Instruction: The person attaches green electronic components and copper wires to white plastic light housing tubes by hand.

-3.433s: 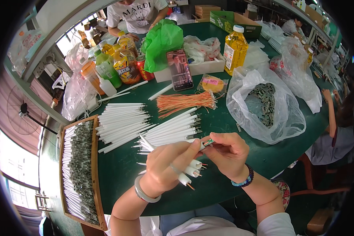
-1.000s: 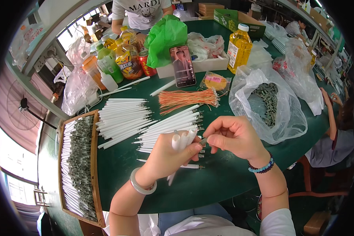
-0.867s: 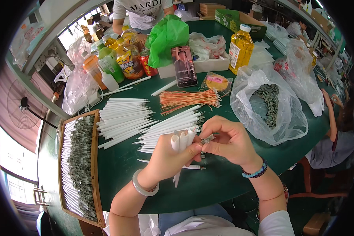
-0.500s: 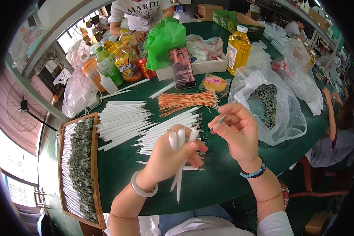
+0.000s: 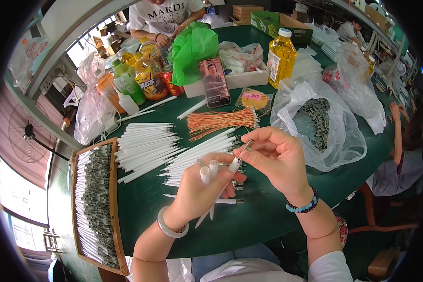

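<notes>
Green worktable [image 5: 286, 221], busy workshop, and a co-worker [image 5: 164, 16] in a white shirt away beyond the orange wire bundle [image 5: 221, 123]. A phone [image 5: 215, 83] stands propped just behind that bundle; to its right, a clear plastic bag [image 5: 348, 145] of small dark parts [image 5: 317, 122]; well off to its left, a wooden tray [image 5: 114, 188], packed full.

Now the hands, both on the near side of the bundle! The left hand [image 5: 199, 188] is wrapped round a few white tubes [image 5: 205, 175], two mouths pointing up, one tube leaning right. The right hand [image 5: 279, 160] has a slim metallic piece [image 5: 247, 145] pinched between thumb and fingers, right at that leaning tube's mouth, below the bundle's right end. Seated inside, or merely meeting? Can't tell from here.

The danger, as I judge it: a loose pinch could let the piece twist and drop in front of the bundle; a crooked push might jam it against the tube's rim; and a slack left grip could let the spare tubes slide.
</notes>
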`<state>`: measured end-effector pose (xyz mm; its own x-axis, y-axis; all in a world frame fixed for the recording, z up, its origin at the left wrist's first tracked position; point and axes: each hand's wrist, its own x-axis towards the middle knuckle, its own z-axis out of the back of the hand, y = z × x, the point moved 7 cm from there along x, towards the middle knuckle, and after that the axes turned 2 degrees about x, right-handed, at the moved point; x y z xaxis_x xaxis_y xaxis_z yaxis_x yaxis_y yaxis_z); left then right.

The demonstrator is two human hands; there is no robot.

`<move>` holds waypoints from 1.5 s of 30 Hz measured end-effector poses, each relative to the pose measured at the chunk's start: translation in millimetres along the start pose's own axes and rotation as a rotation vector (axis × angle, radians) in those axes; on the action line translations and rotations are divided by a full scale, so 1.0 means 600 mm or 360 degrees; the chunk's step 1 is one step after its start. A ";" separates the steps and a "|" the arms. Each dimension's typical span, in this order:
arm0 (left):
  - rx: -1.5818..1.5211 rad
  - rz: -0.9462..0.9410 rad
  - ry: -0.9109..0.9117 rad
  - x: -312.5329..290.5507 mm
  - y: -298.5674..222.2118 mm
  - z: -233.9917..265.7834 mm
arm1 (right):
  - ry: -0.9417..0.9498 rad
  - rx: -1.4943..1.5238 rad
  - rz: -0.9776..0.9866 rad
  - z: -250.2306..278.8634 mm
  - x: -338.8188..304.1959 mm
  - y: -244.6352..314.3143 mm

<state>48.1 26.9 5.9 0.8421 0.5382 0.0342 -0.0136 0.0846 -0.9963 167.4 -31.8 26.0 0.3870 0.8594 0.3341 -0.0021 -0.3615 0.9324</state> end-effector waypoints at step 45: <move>0.2225 -0.0326 0.0275 0.005 0.092 -0.031 | -0.0462 -0.2164 -0.0076 0.402 0.000 -0.057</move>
<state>59.9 17.4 -50.6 0.9470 0.3167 0.0545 -0.3123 0.9470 -0.0752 389.8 -106.4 -39.3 0.5872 0.6953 0.4144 -0.8039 0.4411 0.3991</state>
